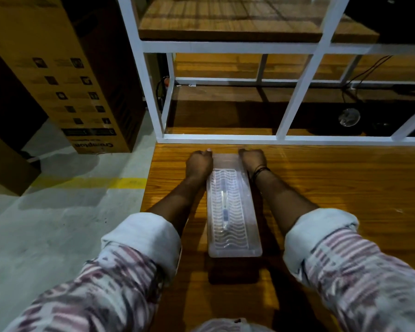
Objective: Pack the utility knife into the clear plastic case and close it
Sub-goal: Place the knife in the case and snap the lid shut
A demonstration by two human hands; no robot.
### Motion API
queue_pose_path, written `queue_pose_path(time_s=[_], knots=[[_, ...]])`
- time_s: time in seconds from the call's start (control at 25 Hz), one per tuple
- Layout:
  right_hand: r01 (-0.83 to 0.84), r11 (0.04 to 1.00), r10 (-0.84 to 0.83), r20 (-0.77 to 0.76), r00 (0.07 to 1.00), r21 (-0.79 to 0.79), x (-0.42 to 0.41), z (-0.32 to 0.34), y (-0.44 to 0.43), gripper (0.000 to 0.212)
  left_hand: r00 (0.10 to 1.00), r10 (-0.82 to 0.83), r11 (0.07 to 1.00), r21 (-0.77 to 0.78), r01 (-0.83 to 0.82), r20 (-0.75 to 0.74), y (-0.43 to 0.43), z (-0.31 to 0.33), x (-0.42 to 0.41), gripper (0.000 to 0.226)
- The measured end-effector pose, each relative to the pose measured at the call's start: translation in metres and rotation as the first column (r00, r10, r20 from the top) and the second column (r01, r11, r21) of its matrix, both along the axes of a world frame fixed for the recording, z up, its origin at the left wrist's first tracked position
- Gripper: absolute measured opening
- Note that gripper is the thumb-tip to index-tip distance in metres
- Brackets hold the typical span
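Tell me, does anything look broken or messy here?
Nothing stands out. The clear plastic case lies flat and straight on the wooden table with the utility knife inside. The left hand and right hand grip its far end. Nothing is spilled or cracked.

Clear ribbed plastic case [233, 212] on a glossy wood-grain table [333, 188].

Dim warm light, dark shadow under the case [233, 209], blurred, bowed edges.
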State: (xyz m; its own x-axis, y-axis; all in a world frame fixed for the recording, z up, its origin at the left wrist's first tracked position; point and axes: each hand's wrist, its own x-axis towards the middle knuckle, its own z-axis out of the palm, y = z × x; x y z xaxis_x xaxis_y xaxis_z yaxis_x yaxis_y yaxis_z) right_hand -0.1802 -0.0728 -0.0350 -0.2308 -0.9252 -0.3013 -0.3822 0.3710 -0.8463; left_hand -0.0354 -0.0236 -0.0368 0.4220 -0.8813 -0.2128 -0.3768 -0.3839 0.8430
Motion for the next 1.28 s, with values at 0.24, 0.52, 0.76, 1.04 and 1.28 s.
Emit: queue_pose_path(time_s=[0.24, 0.52, 0.76, 1.04, 1.28], knots=[[0.07, 0.997, -0.067, 0.122, 0.99, -0.018, 0.003, -0.013, -0.001, 0.049, 0.994, 0.036, 0.999, 0.005, -0.036, -0.104, 0.0, -0.005, 0.002, 0.047], [0.087, 0.978, -0.088, 0.001, 0.996, -0.192, 0.008, -0.019, 0.014, 0.038, 0.975, 0.073, 0.997, -0.001, -0.074, -0.21, 0.005, -0.004, 0.0, 0.042], [-0.002, 0.977, -0.008, -0.044, 0.999, -0.213, -0.001, -0.011, 0.056, 0.029, 0.993, 0.02, 1.0, -0.006, -0.021, -0.117, 0.053, -0.008, 0.003, 0.06], [-0.14, 0.977, 0.116, -0.155, 0.981, -0.159, -0.017, -0.019, 0.136, 0.037, 0.993, 0.042, 0.997, 0.07, -0.035, -0.113, 0.119, -0.023, -0.005, 0.044], [-0.114, 0.968, 0.074, -0.18, 0.981, -0.224, -0.011, -0.02, 0.137, 0.042, 0.997, 0.052, 0.999, -0.015, -0.053, -0.052, 0.125, -0.021, -0.02, 0.037]])
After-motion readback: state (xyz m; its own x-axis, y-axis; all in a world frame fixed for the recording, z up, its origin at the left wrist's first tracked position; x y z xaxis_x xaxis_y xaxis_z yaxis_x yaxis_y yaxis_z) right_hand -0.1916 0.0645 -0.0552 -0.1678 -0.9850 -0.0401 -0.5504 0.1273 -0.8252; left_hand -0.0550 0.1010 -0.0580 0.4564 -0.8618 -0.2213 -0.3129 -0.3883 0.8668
